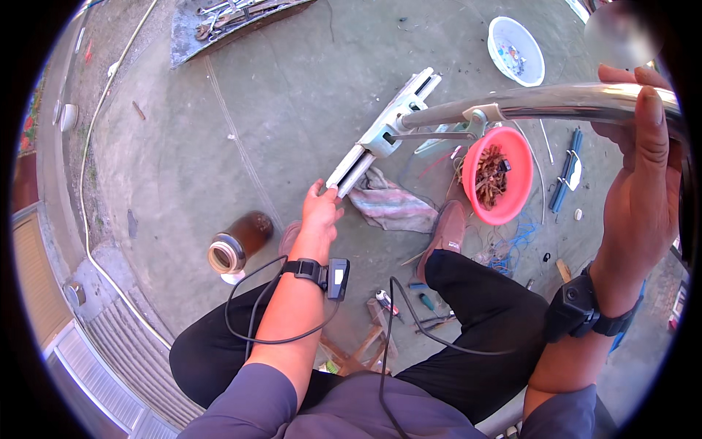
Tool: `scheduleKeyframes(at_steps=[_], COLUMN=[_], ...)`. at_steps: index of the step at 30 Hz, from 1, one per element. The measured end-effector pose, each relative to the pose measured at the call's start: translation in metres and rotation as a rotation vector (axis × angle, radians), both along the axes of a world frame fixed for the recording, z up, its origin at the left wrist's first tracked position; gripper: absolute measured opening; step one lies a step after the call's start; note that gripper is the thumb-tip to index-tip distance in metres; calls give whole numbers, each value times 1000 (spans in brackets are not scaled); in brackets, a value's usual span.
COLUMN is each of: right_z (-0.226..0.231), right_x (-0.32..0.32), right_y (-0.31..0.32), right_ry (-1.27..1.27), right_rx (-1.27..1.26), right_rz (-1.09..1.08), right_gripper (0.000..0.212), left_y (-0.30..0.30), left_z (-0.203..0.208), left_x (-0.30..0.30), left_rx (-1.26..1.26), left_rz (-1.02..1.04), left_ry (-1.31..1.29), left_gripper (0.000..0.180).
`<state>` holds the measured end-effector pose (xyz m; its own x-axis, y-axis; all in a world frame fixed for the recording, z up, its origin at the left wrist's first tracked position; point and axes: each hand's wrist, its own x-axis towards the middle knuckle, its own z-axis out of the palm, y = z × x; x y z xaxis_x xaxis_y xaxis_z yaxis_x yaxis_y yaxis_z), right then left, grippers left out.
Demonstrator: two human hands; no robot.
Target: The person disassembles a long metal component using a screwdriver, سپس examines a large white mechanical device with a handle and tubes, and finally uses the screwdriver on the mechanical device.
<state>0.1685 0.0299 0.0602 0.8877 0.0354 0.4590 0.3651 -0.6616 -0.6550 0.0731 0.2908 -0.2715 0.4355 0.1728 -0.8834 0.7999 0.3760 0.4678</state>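
Note:
A shiny metal pole (578,101) runs from the right edge toward the middle. My right hand (643,154) is closed around it, thumb in front and fingers behind. At its far end the pole joins a white slotted rail (351,165) through a pale bracket (382,140), with a thin brace (439,135) alongside. My left hand (322,212) grips the rail's near end between thumb and fingers; part of this grip is hard to see. Beneath the rail lies a crumpled striped cloth (391,205).
A pink basin (521,175) of brown pieces stands beside my shoe (447,228). Further off are a white basin (537,67) and a metal tray of wrenches (181,40). A jar of brown liquid (252,230) lies at left. Screwdrivers (427,301) and blue wire (515,245) litter the floor.

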Motion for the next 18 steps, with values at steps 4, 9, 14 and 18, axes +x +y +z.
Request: scheduleKeyframes(at_steps=[4,9,14,18], right_z=[-1,-4,-24,-42], right_x=[3,6,11,23], right_y=[5,20,41,53], right_ry=[-1,23,196,322], right_rx=[-25,-59,19,117], right_rz=[-8,-36,34,141], right_gripper=[33,34,35,32], left_y=[3,3,5,6], left_z=[-5,-7,-10,-13], left_x=[0,0,1,0], left_rx=[-25,-4,38,53], left_rz=[22,16,-42,-67], left_ry=[-12,-2,6,1], left_gripper=[57,52,48,43])
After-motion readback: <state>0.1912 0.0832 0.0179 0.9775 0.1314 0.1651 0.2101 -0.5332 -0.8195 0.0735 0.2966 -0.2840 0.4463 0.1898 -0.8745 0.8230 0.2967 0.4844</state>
